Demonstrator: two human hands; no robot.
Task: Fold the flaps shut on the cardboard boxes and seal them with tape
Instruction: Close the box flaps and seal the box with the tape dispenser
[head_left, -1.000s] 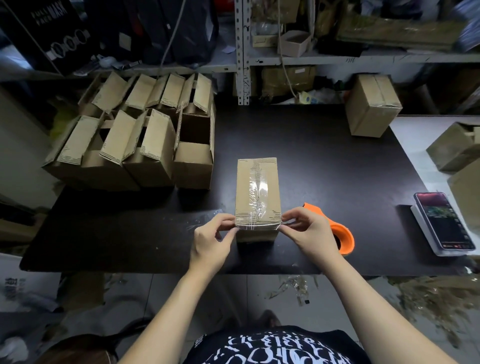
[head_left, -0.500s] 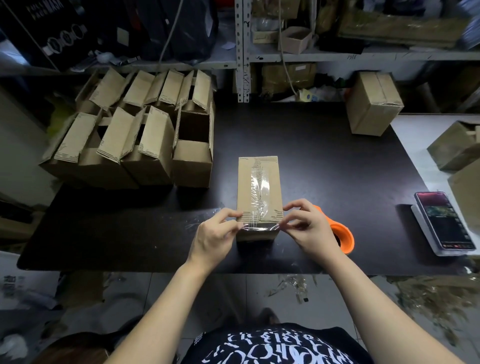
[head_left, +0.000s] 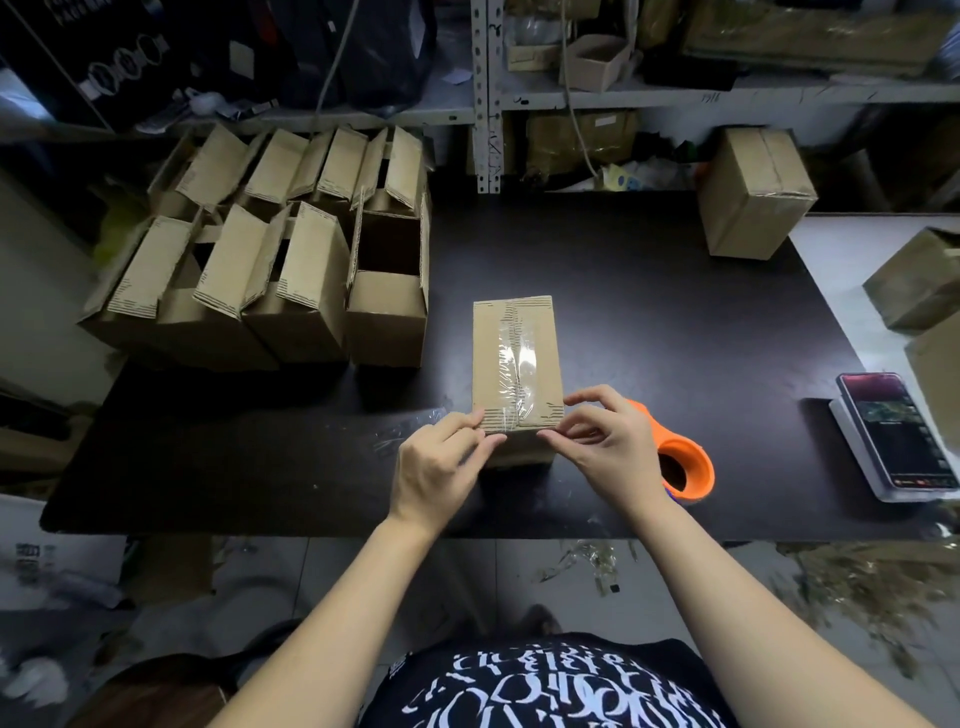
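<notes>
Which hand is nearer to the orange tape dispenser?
Right. The right hand lies just beside the orange tape dispenser, partly covering it; the left hand is across the taped box.

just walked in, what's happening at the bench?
A person is taping a cardboard box shut on the dark table. Along its top seam runs clear tape, and the left hand and right hand pinch the tape's near end at the box's front edge. An orange tape dispenser lies by the right hand. At the left wait open-flapped boxes.
</notes>
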